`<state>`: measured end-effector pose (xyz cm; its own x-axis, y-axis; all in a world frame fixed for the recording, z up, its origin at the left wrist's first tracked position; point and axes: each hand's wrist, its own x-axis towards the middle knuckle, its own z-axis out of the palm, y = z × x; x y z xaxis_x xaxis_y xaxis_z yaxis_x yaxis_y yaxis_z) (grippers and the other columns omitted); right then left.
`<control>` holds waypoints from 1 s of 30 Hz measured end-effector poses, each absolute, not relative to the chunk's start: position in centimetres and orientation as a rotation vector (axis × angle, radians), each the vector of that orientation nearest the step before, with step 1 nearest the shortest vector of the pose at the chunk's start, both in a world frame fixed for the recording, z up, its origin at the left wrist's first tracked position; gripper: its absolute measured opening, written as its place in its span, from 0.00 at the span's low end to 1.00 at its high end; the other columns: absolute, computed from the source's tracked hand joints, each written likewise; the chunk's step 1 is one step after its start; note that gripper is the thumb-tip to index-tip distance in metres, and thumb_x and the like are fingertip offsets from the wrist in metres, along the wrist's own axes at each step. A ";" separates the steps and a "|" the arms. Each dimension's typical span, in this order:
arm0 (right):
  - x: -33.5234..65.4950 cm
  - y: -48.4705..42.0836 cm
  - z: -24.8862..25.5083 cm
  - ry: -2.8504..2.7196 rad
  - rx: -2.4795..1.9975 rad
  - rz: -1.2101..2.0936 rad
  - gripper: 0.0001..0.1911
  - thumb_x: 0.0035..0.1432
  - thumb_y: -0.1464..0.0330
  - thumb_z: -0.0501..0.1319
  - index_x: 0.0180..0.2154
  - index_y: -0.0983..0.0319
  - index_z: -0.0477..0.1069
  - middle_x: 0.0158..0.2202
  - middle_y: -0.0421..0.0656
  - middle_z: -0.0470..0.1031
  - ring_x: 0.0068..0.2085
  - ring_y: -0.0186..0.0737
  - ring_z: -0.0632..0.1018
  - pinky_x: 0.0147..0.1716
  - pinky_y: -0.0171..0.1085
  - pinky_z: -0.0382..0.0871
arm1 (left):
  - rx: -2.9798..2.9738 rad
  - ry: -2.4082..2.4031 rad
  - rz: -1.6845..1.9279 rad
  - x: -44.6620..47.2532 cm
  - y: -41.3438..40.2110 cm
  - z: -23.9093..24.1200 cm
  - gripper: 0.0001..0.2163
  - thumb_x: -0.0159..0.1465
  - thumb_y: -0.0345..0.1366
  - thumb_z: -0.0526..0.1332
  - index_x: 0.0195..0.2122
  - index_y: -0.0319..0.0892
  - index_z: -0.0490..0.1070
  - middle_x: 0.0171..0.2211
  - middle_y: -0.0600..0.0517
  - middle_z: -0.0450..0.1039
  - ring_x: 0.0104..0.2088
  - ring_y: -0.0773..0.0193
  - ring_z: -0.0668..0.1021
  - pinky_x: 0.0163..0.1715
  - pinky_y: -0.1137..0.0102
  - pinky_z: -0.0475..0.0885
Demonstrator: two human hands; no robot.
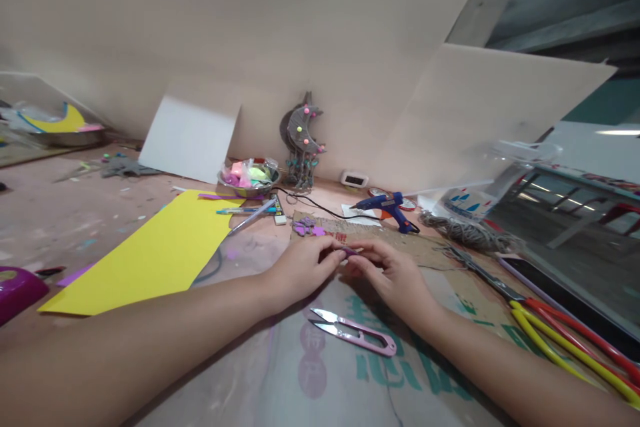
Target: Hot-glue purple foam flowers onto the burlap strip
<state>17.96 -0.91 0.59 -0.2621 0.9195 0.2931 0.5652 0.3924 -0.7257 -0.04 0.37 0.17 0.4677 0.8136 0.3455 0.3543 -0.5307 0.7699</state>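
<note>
My left hand (306, 267) and my right hand (393, 273) meet over the printed cardboard (345, 373). Between their fingertips both pinch a small purple piece (350, 252), mostly hidden by the fingers, so its exact kind does not show. Just beyond my left hand lie purple flower-like cutouts (307, 227) on a brown cardboard strip (415, 247). Closer to me, below the hands, rests a pair of pink thread snips (357, 333) with its blades pointing left.
Yellow paper (165, 253) spreads at left. Behind are a bowl of coloured clay (250, 177), a grey moon decoration (304, 130), and a blue glue gun (390, 207) with its cord. At right lie grey yarn (465, 233), big red-and-yellow scissors (565, 333) and a dark-screened device (575, 300).
</note>
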 end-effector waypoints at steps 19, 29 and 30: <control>17.5 -1.0 1.1 -1.775 -1.263 0.928 0.12 0.54 0.60 0.57 0.36 0.62 0.66 0.22 0.39 0.73 0.23 0.34 0.73 0.23 0.32 0.67 | 2.033 0.918 0.953 0.0 0.4 0.1 0.11 0.62 0.38 0.50 0.31 0.41 0.69 0.26 0.53 0.71 0.29 0.67 0.72 0.29 0.74 0.64; 17.7 -0.7 0.7 -1.766 -1.230 1.007 0.12 0.55 0.61 0.56 0.38 0.62 0.64 0.22 0.39 0.73 0.23 0.32 0.72 0.23 0.31 0.65 | 1.911 0.843 0.919 0.0 0.5 -0.2 0.12 0.62 0.38 0.50 0.32 0.39 0.70 0.24 0.53 0.70 0.26 0.68 0.71 0.27 0.75 0.64; 17.7 -0.6 0.7 -1.769 -1.218 1.025 0.12 0.55 0.61 0.56 0.38 0.62 0.64 0.23 0.39 0.73 0.23 0.32 0.72 0.23 0.31 0.65 | 1.884 0.832 0.913 0.1 0.6 -0.3 0.12 0.62 0.38 0.50 0.33 0.40 0.70 0.26 0.53 0.71 0.26 0.68 0.72 0.27 0.74 0.65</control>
<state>17.72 -0.61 0.70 -0.2724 0.9529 0.1333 0.3587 0.2291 -0.9049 0.06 0.56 -0.31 0.5098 0.8181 0.2662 0.1891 -0.4085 0.8930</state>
